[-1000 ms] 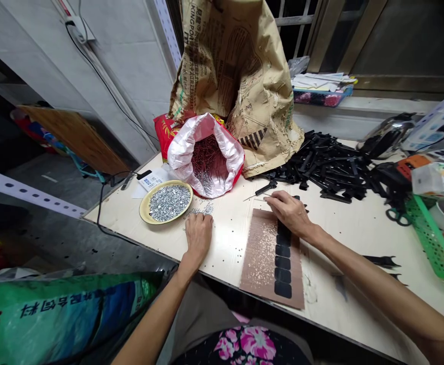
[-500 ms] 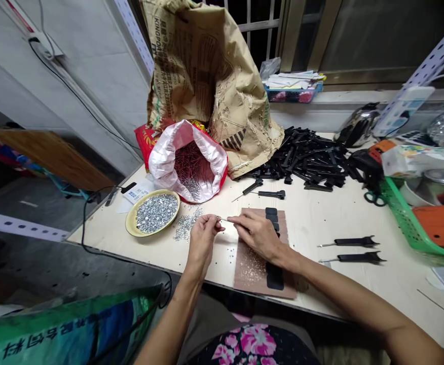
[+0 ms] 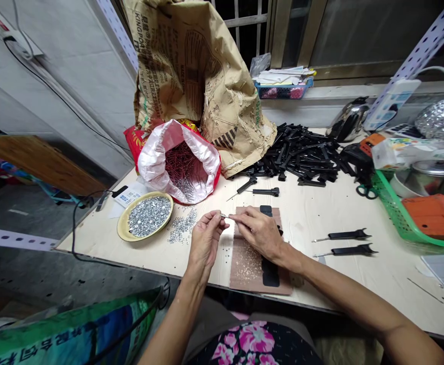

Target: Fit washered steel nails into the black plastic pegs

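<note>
A tall brown paper sack [image 3: 191, 76] beyond the hands is printed with letters that start "KINGPO"; the rest is too creased to read. The left hand [image 3: 204, 242] and right hand [image 3: 259, 234] meet just above the counter [image 3: 321, 213]. Each pinches one end of a thin metal pin [image 3: 225, 217] between thumb and forefinger, with the other fingers loosely curled and the forearms angled inward. Loose silver nuts [image 3: 182, 228] lie just left of the left hand. A brown mat [image 3: 247, 263] lies under the right.
</note>
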A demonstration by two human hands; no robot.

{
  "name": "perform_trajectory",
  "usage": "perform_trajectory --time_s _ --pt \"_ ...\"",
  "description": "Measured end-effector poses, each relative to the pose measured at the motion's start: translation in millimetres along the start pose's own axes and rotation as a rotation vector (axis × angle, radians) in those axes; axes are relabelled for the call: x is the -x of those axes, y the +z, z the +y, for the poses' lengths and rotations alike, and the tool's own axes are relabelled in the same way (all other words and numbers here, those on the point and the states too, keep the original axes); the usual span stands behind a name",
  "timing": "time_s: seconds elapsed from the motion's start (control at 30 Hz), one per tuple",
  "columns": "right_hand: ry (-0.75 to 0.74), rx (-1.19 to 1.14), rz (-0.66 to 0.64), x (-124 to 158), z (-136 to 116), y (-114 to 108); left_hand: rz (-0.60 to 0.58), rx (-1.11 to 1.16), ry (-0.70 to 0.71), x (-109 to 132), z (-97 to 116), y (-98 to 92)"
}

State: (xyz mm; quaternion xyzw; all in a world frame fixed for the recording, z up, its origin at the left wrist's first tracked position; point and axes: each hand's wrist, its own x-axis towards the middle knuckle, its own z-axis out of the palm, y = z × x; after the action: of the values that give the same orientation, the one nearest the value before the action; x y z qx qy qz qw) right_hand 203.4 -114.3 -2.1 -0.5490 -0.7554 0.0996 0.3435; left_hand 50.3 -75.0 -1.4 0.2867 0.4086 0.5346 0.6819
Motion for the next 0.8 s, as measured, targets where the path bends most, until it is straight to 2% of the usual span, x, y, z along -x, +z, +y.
perform_trajectory --time_s 0.17,0.43,0.57,0.8 --pt "-0.019 0.119 -0.004 2.2 -0.2 -0.6 0.000 -0.104 0.036 0.8 -4.5 -0.5" --pt "-0.021 0.281 0.091 7.6 -1.4 -0.3 -0.035 -0.380 0.154 -2.4 -7.8 -5.6" --pt "-0.053 0.340 0.081 9.2 2.0 -1.0 -0.069 -0.442 0.115 -5.6 -9.6 -8.6" --pt "-0.053 0.393 0.108 12.7 10.9 2.8 -0.078 -0.397 0.036 -5.6 -16.0 -4.6"
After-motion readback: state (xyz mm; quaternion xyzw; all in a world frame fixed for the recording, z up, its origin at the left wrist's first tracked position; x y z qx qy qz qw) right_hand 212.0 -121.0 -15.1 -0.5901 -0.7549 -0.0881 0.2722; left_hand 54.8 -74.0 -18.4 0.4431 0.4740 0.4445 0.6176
